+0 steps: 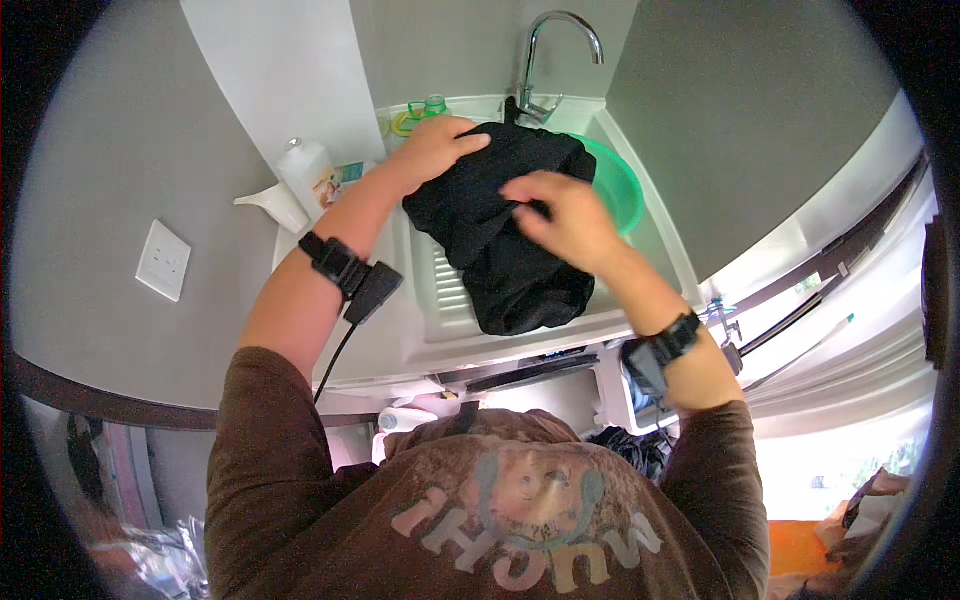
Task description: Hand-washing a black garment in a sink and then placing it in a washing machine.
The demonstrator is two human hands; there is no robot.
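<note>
A bunched piece of black fabric (510, 225), probably a garment, lies over the white laundry sink (660, 262) and its ribbed washboard (450, 289). At the fabric's upper left edge, my left hand (442, 150) grips it between thumb and fingers. My right hand (566, 221) is over the middle of the cloth, blurred, its fingers curled; whether they pinch any fabric cannot be told. Partly covered by the cloth, a green plastic basin (619, 187) sits in the sink's right side. Each forearm wears a black strap with a small device.
A chrome faucet (530, 60) rises at the back of the sink. Left on the counter stand a white pump bottle (304, 169), a white scoop-like item (277, 206) and a green-capped container (433, 106). A wall socket (163, 260) is further left; a pale curtain (847, 382) hangs right.
</note>
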